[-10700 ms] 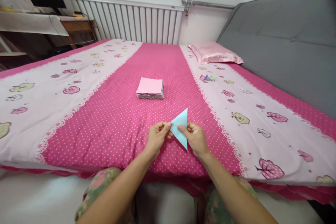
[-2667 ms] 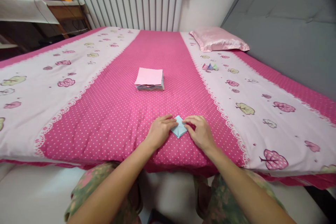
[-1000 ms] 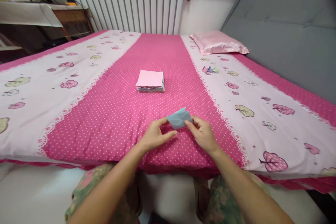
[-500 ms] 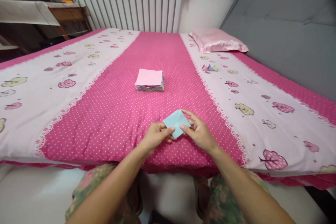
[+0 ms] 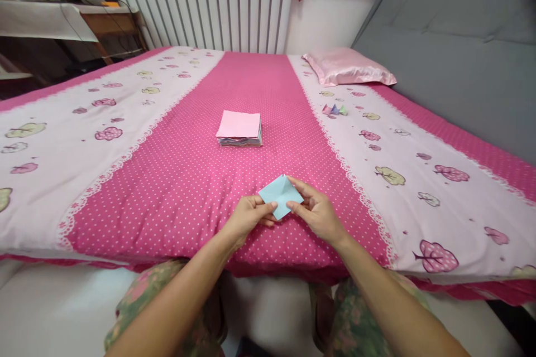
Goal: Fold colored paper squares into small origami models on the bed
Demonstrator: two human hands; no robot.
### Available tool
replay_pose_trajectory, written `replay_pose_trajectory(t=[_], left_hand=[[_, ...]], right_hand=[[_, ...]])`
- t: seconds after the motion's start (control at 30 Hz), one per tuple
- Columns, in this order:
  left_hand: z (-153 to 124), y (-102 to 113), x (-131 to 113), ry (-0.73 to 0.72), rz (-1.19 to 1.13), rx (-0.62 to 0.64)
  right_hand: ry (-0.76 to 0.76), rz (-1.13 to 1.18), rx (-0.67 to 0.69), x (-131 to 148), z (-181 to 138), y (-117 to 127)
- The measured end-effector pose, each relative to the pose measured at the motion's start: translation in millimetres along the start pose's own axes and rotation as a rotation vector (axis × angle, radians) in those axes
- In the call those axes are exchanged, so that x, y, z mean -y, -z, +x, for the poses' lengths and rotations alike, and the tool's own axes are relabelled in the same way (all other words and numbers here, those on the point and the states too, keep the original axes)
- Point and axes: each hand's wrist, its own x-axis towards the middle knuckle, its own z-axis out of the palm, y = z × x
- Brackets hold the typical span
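A small folded light-blue paper [image 5: 280,194] is held just above the near edge of the pink dotted bedspread [image 5: 188,178]. My left hand [image 5: 248,218] pinches its lower left corner. My right hand [image 5: 317,211] pinches its right side, fingers curled round the edge. The paper is a diamond-shaped square with a raised crease at its top.
A stack of square papers with a pink sheet on top [image 5: 239,128] lies in the middle of the bed. Small folded paper pieces [image 5: 334,109] sit at the right near a pink pillow [image 5: 347,67]. A grey headboard [image 5: 452,50] runs along the right; a radiator [image 5: 209,11] stands behind.
The blue paper went from a large triangle to a small folded square. It was pressed on the bed, then lifted and turned in both hands; since half a second ago it barely moved.
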Motion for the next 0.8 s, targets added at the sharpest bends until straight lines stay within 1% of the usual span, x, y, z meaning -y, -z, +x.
replay_pose_trajectory(t=[0.1, 0.17, 0.27, 0.5, 0.67, 0.73, 0.8], left_hand=[[0, 0, -1, 0.008, -0.012, 0.005], [-1, 0, -1, 0.015, -0.025, 0.009], [-1, 0, -2, 0.014, -0.050, 0.017], [-1, 2, -1, 0.015, -0.052, 0.049], [-1, 3, -2, 0.036, -0.141, 0.021], [-2, 4, -4, 0.049, -0.169, 0.042], [-3, 4, -4, 0.047, -0.159, 0.066]], right_hand=[[0.033, -0.091, -0.032, -1, 0, 2], [0.080, -0.176, -0.054, 0, 0, 3], [0.145, -0.271, -0.043, 5, 0, 5], [0.194, -0.300, 0.025, 9, -1, 1], [0.234, -0.374, 0.061, 15, -4, 3], [0.255, -0.363, 0.100, 18, -5, 5], [0.251, -0.362, 0.103, 19, -5, 5]])
